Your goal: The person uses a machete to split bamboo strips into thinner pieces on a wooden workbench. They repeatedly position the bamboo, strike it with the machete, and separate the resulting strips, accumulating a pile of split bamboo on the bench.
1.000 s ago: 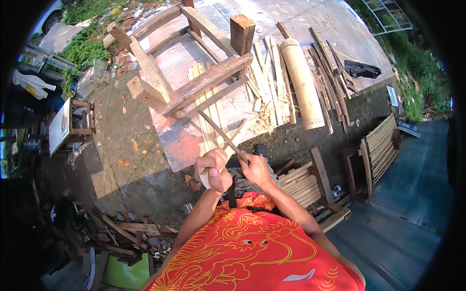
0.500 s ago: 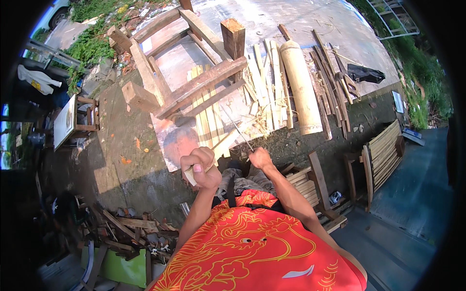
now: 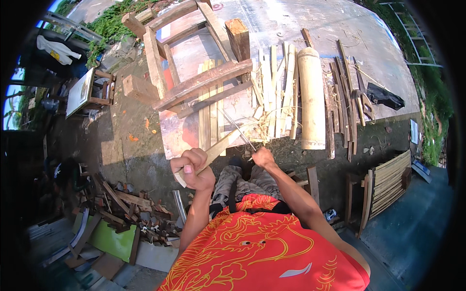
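My left hand [image 3: 195, 169] is closed around the near end of a pale bamboo strip [image 3: 222, 145], whose short end sticks out below the fist. The strip slants up and away to the right. A long, narrow knife [image 3: 241, 132] is gripped in my right hand [image 3: 263, 157], its blade pointing up and left. Blade and strip cross near the strip's far end; whether they touch I cannot tell. Several split bamboo strips [image 3: 278, 92] and curled shavings [image 3: 262, 130] lie just beyond the knife. Right of those is a thick bamboo pole section [image 3: 311, 99].
A wooden frame with stout legs [image 3: 206, 87] lies on the pale board [image 3: 359, 29] ahead. Dark wooden slats [image 3: 343, 99] and a black bag [image 3: 386, 96] are at the right. A slatted bamboo panel [image 3: 390, 183] stands near right; scrap wood [image 3: 128, 201] is heaped near left.
My left hand has drawn slightly left, and more of the bamboo strip shows beyond the fist. The knife stays across it in my right hand. The whole view has shifted a little.
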`<action>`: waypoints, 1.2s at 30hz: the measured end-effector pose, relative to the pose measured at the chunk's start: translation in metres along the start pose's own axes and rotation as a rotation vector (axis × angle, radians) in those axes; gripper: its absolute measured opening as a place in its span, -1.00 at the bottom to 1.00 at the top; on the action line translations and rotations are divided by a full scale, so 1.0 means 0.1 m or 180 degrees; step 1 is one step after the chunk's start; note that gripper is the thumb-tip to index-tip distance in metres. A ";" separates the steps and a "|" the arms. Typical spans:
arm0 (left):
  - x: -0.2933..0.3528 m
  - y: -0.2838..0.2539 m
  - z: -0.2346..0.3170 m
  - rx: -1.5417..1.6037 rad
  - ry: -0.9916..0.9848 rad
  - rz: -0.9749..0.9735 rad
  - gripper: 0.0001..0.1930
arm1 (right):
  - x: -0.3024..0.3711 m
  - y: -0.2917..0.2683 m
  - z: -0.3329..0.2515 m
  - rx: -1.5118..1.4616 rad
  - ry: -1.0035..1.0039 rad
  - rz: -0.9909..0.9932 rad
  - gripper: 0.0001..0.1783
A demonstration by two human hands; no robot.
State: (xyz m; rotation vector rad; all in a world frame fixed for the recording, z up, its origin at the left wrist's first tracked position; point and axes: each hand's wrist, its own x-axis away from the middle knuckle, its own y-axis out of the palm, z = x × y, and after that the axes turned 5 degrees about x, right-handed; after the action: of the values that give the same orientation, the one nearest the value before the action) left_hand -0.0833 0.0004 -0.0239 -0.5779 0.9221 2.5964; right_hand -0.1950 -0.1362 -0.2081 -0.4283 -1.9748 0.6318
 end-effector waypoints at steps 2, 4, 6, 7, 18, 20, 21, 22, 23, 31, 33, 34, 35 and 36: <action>-0.02 0.04 -0.01 -0.0053 0.0011 0.0081 -0.70 | -0.10 -0.06 0.08 -0.0035 -0.0649 -0.0153 -0.51; -0.01 0.09 0.00 -0.0078 0.0076 0.0010 -0.69 | 0.08 -0.13 0.05 -0.0178 -0.0481 -0.0347 -0.55; 0.00 0.13 0.01 -0.0080 0.0057 0.0046 -0.68 | 0.42 -0.22 -0.06 -0.0449 -0.1199 -0.0188 -0.62; 0.02 0.15 0.01 -0.0080 0.0094 0.0022 -0.68 | 0.58 -0.24 -0.10 -0.0690 -0.1677 -0.0060 -0.65; 0.33 0.45 0.00 -0.0157 0.0144 -0.0033 -0.72 | -0.54 -0.05 0.55 0.0059 -0.0764 -0.1048 -0.65; 0.33 0.46 -0.03 -0.0185 0.0175 0.0048 -0.72 | -0.51 -0.04 0.58 -0.1410 -0.0130 -0.1769 -0.66; 0.30 0.45 -0.03 -0.0151 0.0186 0.0024 -0.72 | -0.48 -0.06 0.56 -0.1836 0.0035 -0.1929 -0.65; 0.29 0.44 -0.03 -0.0147 0.0182 -0.0055 -0.72 | -0.40 -0.07 0.53 -0.2289 0.0197 -0.2329 -0.63; 0.26 0.42 -0.03 -0.0100 0.0133 -0.0017 -0.72 | -0.35 -0.10 0.48 -0.2691 0.0426 -0.2625 -0.62; 0.13 0.29 0.02 0.0073 0.0044 0.0009 -0.75 | 0.53 -0.38 -0.06 -0.0901 -0.1592 -0.0336 -0.47; 0.15 0.27 0.01 0.0053 0.0017 -0.0137 -0.74 | 0.72 -0.30 -0.14 -0.1236 -0.2198 -0.0130 -0.51; 0.16 0.25 0.03 0.0048 -0.0006 -0.0202 -0.74 | 0.75 -0.22 -0.16 -0.1065 -0.2047 -0.0127 -0.55; 0.16 0.22 0.04 0.0069 -0.0051 -0.0279 -0.73 | 0.70 -0.15 -0.15 -0.1141 -0.2354 0.0035 -0.59; 0.16 0.18 0.07 0.0117 -0.0117 -0.0369 -0.73 | 0.58 -0.06 -0.13 -0.0955 -0.1985 0.0237 -0.65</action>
State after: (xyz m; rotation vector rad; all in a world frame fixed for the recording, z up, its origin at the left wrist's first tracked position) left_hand -0.1068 -0.0057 -0.0176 -0.5552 0.8956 2.4737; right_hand -0.2104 -0.1066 -0.1585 -0.5318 -2.6774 0.5570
